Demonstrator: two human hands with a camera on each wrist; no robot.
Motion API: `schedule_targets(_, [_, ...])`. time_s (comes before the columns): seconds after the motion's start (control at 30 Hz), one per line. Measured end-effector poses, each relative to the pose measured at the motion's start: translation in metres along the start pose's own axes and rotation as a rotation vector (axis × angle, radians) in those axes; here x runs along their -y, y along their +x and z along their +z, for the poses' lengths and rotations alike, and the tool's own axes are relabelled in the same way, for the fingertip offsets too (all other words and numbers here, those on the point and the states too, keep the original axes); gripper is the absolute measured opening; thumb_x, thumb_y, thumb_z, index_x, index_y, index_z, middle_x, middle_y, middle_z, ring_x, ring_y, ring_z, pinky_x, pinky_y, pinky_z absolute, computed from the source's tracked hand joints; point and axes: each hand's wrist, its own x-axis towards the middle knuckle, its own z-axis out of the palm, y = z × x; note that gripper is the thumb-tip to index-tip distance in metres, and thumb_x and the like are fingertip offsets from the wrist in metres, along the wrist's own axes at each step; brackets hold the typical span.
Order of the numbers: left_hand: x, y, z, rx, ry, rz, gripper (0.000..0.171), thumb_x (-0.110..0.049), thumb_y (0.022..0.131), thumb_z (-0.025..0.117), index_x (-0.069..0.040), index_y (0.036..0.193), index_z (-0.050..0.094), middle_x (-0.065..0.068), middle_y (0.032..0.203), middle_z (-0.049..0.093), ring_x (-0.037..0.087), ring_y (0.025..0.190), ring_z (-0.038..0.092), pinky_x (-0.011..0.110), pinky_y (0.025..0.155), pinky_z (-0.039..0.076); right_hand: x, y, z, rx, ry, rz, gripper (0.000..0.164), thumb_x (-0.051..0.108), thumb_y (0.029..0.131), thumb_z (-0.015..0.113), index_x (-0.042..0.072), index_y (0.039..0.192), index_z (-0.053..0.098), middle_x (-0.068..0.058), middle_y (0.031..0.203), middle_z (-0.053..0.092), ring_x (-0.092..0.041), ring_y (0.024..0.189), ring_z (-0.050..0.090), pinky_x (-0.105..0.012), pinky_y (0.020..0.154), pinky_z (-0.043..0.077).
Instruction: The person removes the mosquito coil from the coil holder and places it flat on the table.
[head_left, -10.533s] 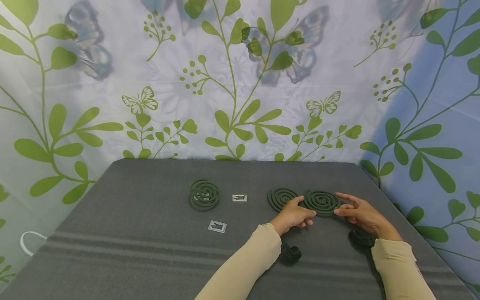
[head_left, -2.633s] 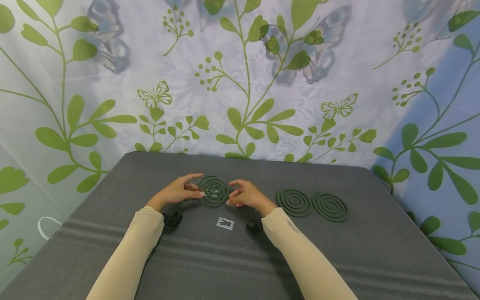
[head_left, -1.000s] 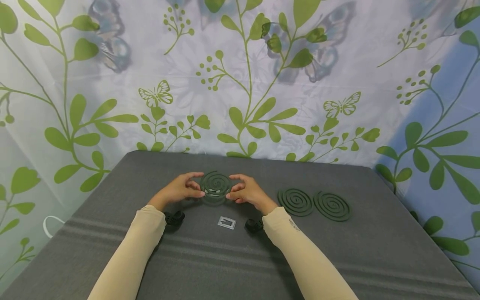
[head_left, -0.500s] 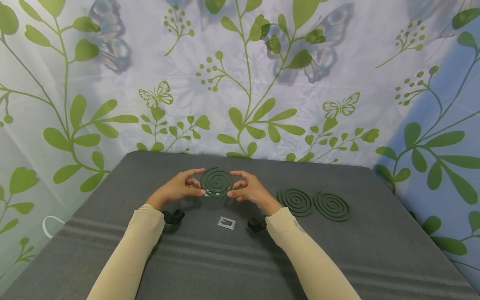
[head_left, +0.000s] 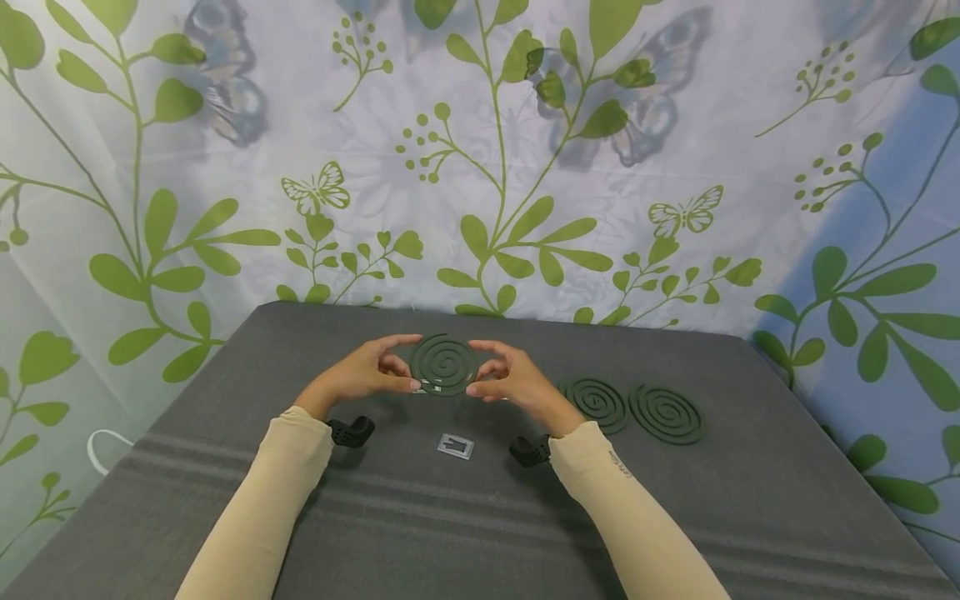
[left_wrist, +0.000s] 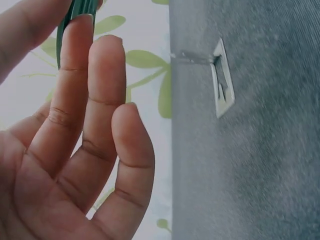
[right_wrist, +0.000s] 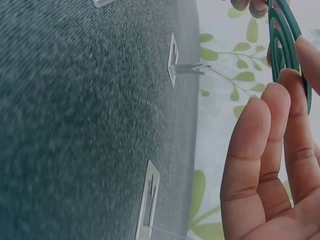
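Note:
A dark green mosquito coil (head_left: 444, 365) is held above the table between both hands, its flat spiral tilted toward the head camera. My left hand (head_left: 365, 369) pinches its left edge between thumb and fingers. On the opposite edge, my right hand (head_left: 517, 379) pinches it likewise. Below the coil, a metal coil stand (right_wrist: 172, 61) with a raised prong lies on the cloth, partly seen through the spiral in the head view. Nearer the person lies another flat metal stand (head_left: 455, 446). The left wrist view shows the coil (left_wrist: 80, 12) edge-on at the fingertips.
Two more mosquito coils lie to the right; the nearer one (head_left: 596, 402) is partly covered by the right hand, the farther one (head_left: 666, 414) is in full view. Grey cloth covers the table (head_left: 420, 533). A leaf-printed curtain (head_left: 480, 167) hangs behind it.
Over the last second both hands have raised the coil off the table and shifted it slightly right. Earlier, the hands were at the right-hand coils, then moved left to this one.

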Motion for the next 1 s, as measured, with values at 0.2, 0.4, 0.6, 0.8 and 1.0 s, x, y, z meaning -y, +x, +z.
schedule_targets(0.2, [-0.01,0.002,0.006,0.022,-0.017,0.005,0.086,-0.006,0.099,0.079,0.003,0.168,0.03,0.001,0.096,0.079,0.026,0.099,0.075,0.047,0.097,0.057,-0.001,-0.009,-0.009,0.018,-0.006,-0.051,0.075,-0.001,0.096,0.08,0.003,0.162,0.046,0.0,0.096,0.07,-0.019,0.085,0.068,-0.054,0.09,0.061])
schedule_targets(0.4, [-0.017,0.002,0.011,0.036,-0.001,0.017,0.084,-0.008,0.101,0.078,0.003,0.168,0.029,0.005,0.097,0.08,0.041,0.108,0.073,0.045,0.097,0.056,-0.002,-0.017,-0.013,0.023,0.004,-0.076,0.076,-0.002,0.096,0.08,0.0,0.162,0.044,0.0,0.095,0.071,-0.019,0.084,0.068,-0.051,0.086,0.06])
schedule_targets(0.6, [-0.024,0.001,0.018,0.044,-0.011,0.044,0.083,-0.006,0.101,0.078,0.005,0.167,0.03,0.005,0.096,0.08,0.03,0.1,0.075,0.042,0.094,0.056,-0.001,-0.026,-0.018,0.021,0.001,-0.088,0.076,-0.004,0.095,0.08,-0.001,0.162,0.043,0.001,0.095,0.071,-0.017,0.079,0.066,-0.049,0.082,0.06])
schedule_targets(0.8, [-0.033,0.0,0.023,0.038,-0.008,0.059,0.083,-0.006,0.1,0.079,0.005,0.167,0.031,0.001,0.094,0.079,0.026,0.097,0.075,0.043,0.094,0.056,-0.003,-0.033,-0.027,0.042,0.004,-0.112,0.075,-0.004,0.096,0.079,-0.003,0.162,0.042,0.002,0.096,0.072,-0.017,0.081,0.069,-0.049,0.083,0.06])
schedule_targets(1.0, [-0.042,0.0,0.031,0.022,-0.009,0.079,0.082,-0.006,0.1,0.079,0.005,0.167,0.032,0.001,0.093,0.078,0.032,0.098,0.075,0.044,0.094,0.057,-0.005,-0.039,-0.035,0.039,0.029,-0.139,0.076,-0.006,0.094,0.08,-0.003,0.16,0.045,0.005,0.096,0.075,-0.015,0.086,0.072,-0.047,0.085,0.062])
